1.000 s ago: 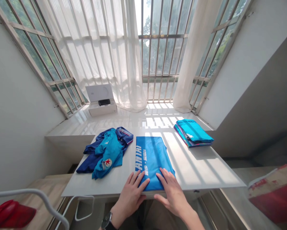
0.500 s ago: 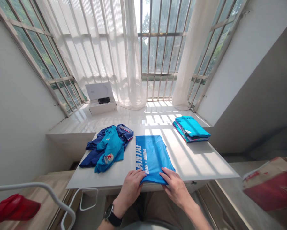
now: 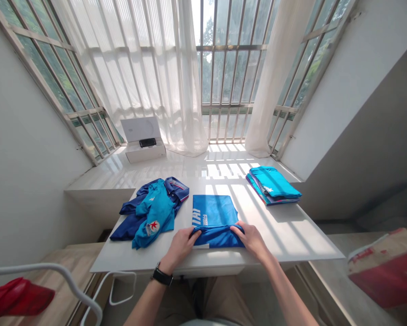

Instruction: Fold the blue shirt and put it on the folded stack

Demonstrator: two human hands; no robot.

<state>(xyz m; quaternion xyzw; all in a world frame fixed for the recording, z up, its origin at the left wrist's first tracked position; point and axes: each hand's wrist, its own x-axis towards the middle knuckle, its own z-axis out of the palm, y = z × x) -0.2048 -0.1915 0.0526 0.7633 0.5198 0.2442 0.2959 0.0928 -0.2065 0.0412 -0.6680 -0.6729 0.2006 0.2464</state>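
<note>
Fingers of the left hand (image 3: 182,243) and the right hand (image 3: 253,239) grasp the two ends of a turned-up fold of a blue shirt (image 3: 215,210), one hand at each side, thumbs pressed against the cloth. The shirt lies near the middle of the white tabletop (image 3: 274,244), its far part flat and its near part doubled over. Large white letters run sideways along its left side, "TAI" readable before they pass under the fold; beside them sits smaller white Chinese lettering, mostly covered, ending in what looks like 台. A blank white patch shows at the near left edge of the fold. On the left wrist is a black watch (image 3: 162,274). To the left lie a navy polo shirt (image 3: 125,227), its collar edged with red and white stripes, and over it a teal shirt (image 3: 155,209) bearing a pale round badge with a red star-like figure, its small print unreadable. At the far right rests a folded stack (image 3: 274,183), a white emblem on its teal top piece. Far left, an open white box (image 3: 146,153) carries faint, illegible marks. At right, a red-and-tan bag (image 3: 388,267) has blurred print.
</note>
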